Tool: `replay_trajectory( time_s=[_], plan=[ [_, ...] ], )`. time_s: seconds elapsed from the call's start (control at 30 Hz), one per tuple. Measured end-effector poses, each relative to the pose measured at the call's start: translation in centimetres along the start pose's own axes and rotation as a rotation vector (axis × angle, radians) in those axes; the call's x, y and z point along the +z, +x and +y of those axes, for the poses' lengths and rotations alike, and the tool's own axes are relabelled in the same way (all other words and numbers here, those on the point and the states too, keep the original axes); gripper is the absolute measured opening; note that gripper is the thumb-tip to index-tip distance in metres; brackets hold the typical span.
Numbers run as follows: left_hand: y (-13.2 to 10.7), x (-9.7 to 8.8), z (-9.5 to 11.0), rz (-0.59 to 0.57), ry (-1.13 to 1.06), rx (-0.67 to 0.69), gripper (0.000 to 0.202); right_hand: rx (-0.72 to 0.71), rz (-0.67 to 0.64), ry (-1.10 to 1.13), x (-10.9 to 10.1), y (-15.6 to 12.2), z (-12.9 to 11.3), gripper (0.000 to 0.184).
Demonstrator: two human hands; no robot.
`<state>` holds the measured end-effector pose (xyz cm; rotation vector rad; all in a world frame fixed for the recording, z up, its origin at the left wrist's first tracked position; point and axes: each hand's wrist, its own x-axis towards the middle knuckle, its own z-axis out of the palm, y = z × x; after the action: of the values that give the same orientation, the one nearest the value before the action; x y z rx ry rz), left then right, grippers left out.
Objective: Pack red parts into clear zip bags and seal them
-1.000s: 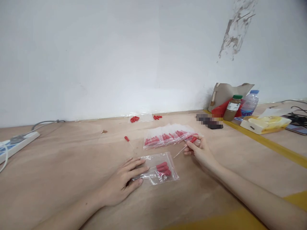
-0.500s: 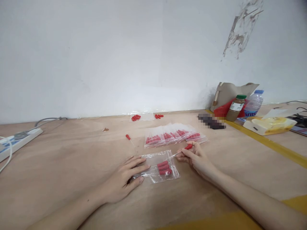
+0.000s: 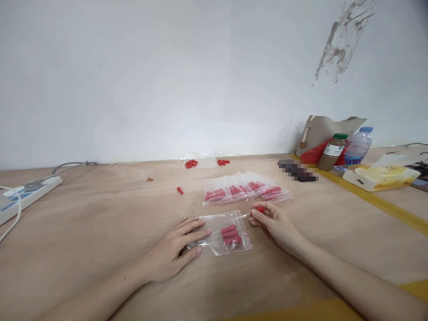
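Note:
My left hand [image 3: 175, 249] lies on the wooden table [image 3: 100, 232], its fingers pressing down the left end of a small clear plastic bag [image 3: 230, 220] that holds a few red-capped droppers [image 3: 230, 234]. My right hand [image 3: 274, 220] pinches one red-capped dropper [image 3: 259, 209] by its bulb, the thin clear tube pointing left at the bag's upper right corner. Just behind lies a row of filled bags [image 3: 244, 189] with red caps. A single loose dropper [image 3: 182, 194] rests to the left of that row.
Loose red caps [image 3: 191, 163] lie by the wall. A white power strip [image 3: 30, 191] with cable sits far left. At the right stand a beige bag [image 3: 329, 127], a brown jar [image 3: 332, 151], a water bottle [image 3: 357, 145] and a yellow wipes pack [image 3: 381, 176]. Yellow tape [image 3: 374, 198] crosses the table.
My right hand has come from the row of filled bags toward me and left, bringing the dropper to the open bag. My left hand has stayed on the bag.

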<state>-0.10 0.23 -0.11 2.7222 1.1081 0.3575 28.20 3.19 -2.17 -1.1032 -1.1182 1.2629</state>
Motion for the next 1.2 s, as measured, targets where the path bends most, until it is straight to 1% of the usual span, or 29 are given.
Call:
replay_trajectory(
  time_s=[0.13, 0.23, 0.33, 0.4, 0.53, 0.57, 0.7, 0.73, 0.83, 0.97, 1.0, 1.03, 1.1, 1.17, 1.2],
  plan=[
    [0.0, -0.1, 0.2, 0.012, -0.01, -0.009, 0.043, -0.034, -0.032, -0.216, -0.2, -0.1, 0.1, 0.041],
    [-0.1, -0.2, 0.3, 0.019, -0.015, -0.028, 0.047, -0.08, -0.022, -0.243, -0.3, 0.5, 0.4, 0.04],
    [-0.2, -0.1, 0.3, 0.027, -0.016, -0.034, 0.048, -0.115, -0.016, -0.229, 0.3, 1.3, 0.5, 0.039],
    [-0.2, -0.1, 0.2, 0.043, -0.024, -0.023, 0.048, -0.081, -0.076, -0.232, 1.1, 1.3, 0.4, 0.039],
    [-0.1, -0.1, 0.3, 0.056, -0.048, 0.0, 0.048, -0.01, -0.311, -0.231, 2.3, 0.4, -0.1, 0.04],
    [-0.1, -0.1, 0.3, 0.05, -0.049, 0.001, 0.047, -0.016, -0.325, -0.237, 2.3, 0.2, -0.2, 0.04],
    [-0.1, -0.1, 0.3, 0.034, -0.032, -0.009, 0.046, -0.071, -0.195, -0.31, 1.5, 0.1, 0.1, 0.037],
    [-0.1, -0.1, 0.3, 0.033, -0.027, -0.013, 0.046, -0.067, -0.191, -0.315, 1.3, 0.1, 0.2, 0.038],
    [-0.2, -0.1, 0.2, 0.016, -0.019, -0.02, 0.046, 0.001, -0.271, -0.267, 1.2, 0.0, 0.1, 0.041],
    [-0.1, -0.2, 0.4, 0.0, -0.015, -0.028, 0.045, 0.083, -0.419, -0.167, 1.6, -0.8, -0.6, 0.051],
    [-0.1, -0.2, 0.4, -0.002, -0.013, -0.028, 0.044, 0.092, -0.437, -0.168, 1.6, -0.9, -0.7, 0.052],
    [-0.1, -0.3, 0.4, -0.005, -0.011, -0.027, 0.044, 0.094, -0.426, -0.186, 1.6, -0.8, -0.8, 0.052],
    [-0.1, -0.3, 0.4, -0.012, -0.003, -0.018, 0.042, 0.056, -0.324, -0.257, 1.4, -0.5, -0.8, 0.049],
    [-0.1, -0.2, 0.4, -0.011, 0.001, -0.005, 0.04, -0.061, -0.195, -0.343, 1.3, 0.1, -1.1, 0.038],
    [-0.1, -0.2, 0.4, -0.007, 0.001, -0.001, 0.039, -0.145, -0.155, -0.393, 1.3, 0.4, -1.3, 0.031]
  ],
)
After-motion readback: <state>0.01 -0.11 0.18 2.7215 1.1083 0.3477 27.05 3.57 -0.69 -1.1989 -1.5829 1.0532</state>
